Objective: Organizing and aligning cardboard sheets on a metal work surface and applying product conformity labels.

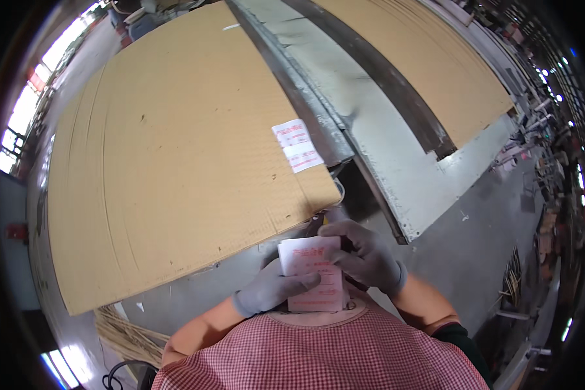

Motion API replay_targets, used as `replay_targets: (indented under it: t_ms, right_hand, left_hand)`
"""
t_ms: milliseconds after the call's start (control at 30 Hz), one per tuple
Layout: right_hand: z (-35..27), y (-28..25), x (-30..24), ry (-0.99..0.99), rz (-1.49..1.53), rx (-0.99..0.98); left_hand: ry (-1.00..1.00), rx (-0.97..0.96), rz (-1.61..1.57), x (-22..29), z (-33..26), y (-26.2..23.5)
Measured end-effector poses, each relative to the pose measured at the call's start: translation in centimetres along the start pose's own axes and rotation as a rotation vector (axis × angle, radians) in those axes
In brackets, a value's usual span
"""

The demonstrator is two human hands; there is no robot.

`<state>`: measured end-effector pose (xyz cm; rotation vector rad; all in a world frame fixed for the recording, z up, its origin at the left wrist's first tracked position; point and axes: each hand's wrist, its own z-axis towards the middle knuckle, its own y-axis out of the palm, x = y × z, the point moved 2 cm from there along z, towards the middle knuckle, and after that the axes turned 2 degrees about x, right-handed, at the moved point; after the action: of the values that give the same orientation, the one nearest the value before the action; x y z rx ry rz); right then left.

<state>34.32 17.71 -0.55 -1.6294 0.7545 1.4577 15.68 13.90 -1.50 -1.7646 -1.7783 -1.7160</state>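
Both my hands wear grey gloves and hold a small stack of white paper labels with red print (pixel 315 273) close to my chest. My left hand (pixel 272 290) grips the stack from below and the left, thumb across its face. My right hand (pixel 364 253) closes over the stack's top right corner. Two similar white labels (pixel 297 145) lie stuck on the right edge of a large brown cardboard sheet (pixel 169 156) in front of me.
A grey metal machine bed (pixel 396 162) with a dark rail runs diagonally to the right of the cardboard. A second cardboard stack (pixel 429 65) lies at the far right. Yellow straps (pixel 127 335) lie on the floor at lower left.
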Motion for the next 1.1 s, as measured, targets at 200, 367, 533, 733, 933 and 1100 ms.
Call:
replay_targets:
  t_ms: [200,367,533,733,933,1100]
  right_hand:
    - [0.7,0.1,0.8,-0.049,0.005,0.098]
    - [1.7,-0.7,2.2,0.236,0.419,0.223]
    - [2.1,-0.2,2.3,0.294,0.587,0.222]
    - [2.3,0.6,2.1,0.418,0.688,0.055]
    - [2.6,1.0,1.2,0.398,0.330,-0.192]
    - [1.2,-2.4,0.5,0.166,0.143,-0.232]
  left_hand:
    - [-0.039,-0.002,0.266,0.5,1.5,-0.1]
    - [0.032,-0.049,0.221,1.3,1.8,0.9]
    - [-0.024,0.019,0.473,1.7,1.0,-0.3]
    - [0.527,0.471,0.911,6.6,0.2,-2.6]
    - [0.491,0.132,1.374,7.3,2.8,-3.6]
    - [0.256,0.446,0.956,12.3,5.9,-8.0]
